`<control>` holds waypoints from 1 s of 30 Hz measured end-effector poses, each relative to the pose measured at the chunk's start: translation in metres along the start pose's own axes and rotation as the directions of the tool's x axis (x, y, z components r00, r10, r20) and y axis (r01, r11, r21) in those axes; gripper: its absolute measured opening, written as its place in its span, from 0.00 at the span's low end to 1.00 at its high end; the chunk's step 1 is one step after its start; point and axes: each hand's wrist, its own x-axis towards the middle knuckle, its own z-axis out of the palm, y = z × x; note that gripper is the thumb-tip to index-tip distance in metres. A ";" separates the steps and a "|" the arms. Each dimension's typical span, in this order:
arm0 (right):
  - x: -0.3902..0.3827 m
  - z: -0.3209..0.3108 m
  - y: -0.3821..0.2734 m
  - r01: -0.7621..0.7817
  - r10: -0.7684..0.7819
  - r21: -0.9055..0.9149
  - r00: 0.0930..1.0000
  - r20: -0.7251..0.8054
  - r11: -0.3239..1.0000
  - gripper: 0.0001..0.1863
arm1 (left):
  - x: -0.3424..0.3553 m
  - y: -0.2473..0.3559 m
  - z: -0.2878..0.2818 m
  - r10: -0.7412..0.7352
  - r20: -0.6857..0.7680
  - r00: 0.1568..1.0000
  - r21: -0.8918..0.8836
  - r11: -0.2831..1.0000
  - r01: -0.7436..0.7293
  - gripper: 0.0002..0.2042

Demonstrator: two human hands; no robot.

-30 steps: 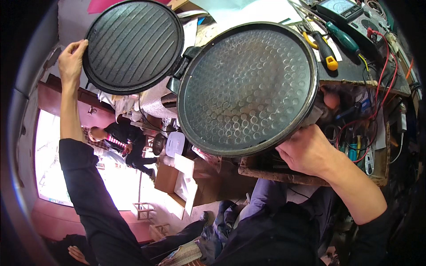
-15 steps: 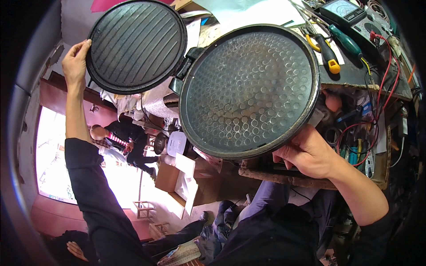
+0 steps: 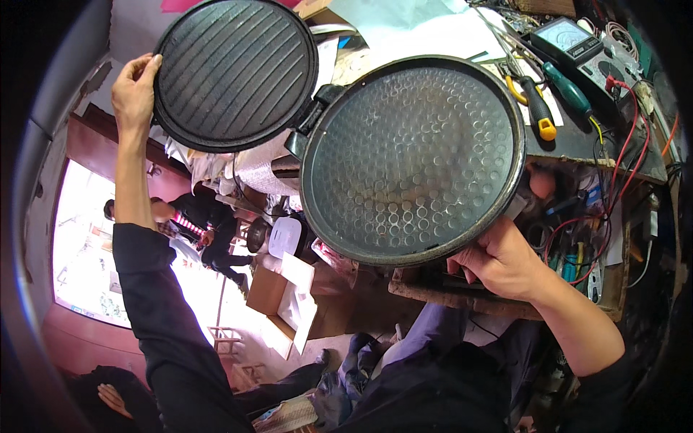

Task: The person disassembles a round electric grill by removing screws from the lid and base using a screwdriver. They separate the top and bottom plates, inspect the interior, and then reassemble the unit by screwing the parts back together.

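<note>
Left hand has the ridged plate pinched by its rim, plate just to that hand's right. Right hand grips the hinged-on dimpled plate, which spreads up-left from it.

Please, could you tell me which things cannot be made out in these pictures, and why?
All in the head view:
Right hand: partly hidden behind the rim of the round pan.
Undersides of the pan and ridged plate: turned away from the camera.
Wooden drawer: pan and right hand cover part of its inside.
Meter: its reading is too small.
Bright doorway: glare washes out what is beyond.
</note>
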 end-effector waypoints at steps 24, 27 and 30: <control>-0.001 0.005 0.005 0.169 -0.170 -0.022 0.985 -0.015 0.985 0.14 | 0.028 0.006 -0.026 -0.175 0.213 0.961 0.124 0.981 0.151 0.18; 0.000 0.004 0.011 0.180 -0.181 -0.056 0.983 -0.023 0.982 0.13 | 0.040 0.011 -0.024 -0.188 0.285 0.940 0.207 0.969 0.131 0.17; 0.001 0.002 0.013 0.175 -0.181 -0.116 0.983 -0.034 0.978 0.13 | 0.040 0.019 -0.024 -0.127 0.324 0.938 0.273 0.961 0.036 0.17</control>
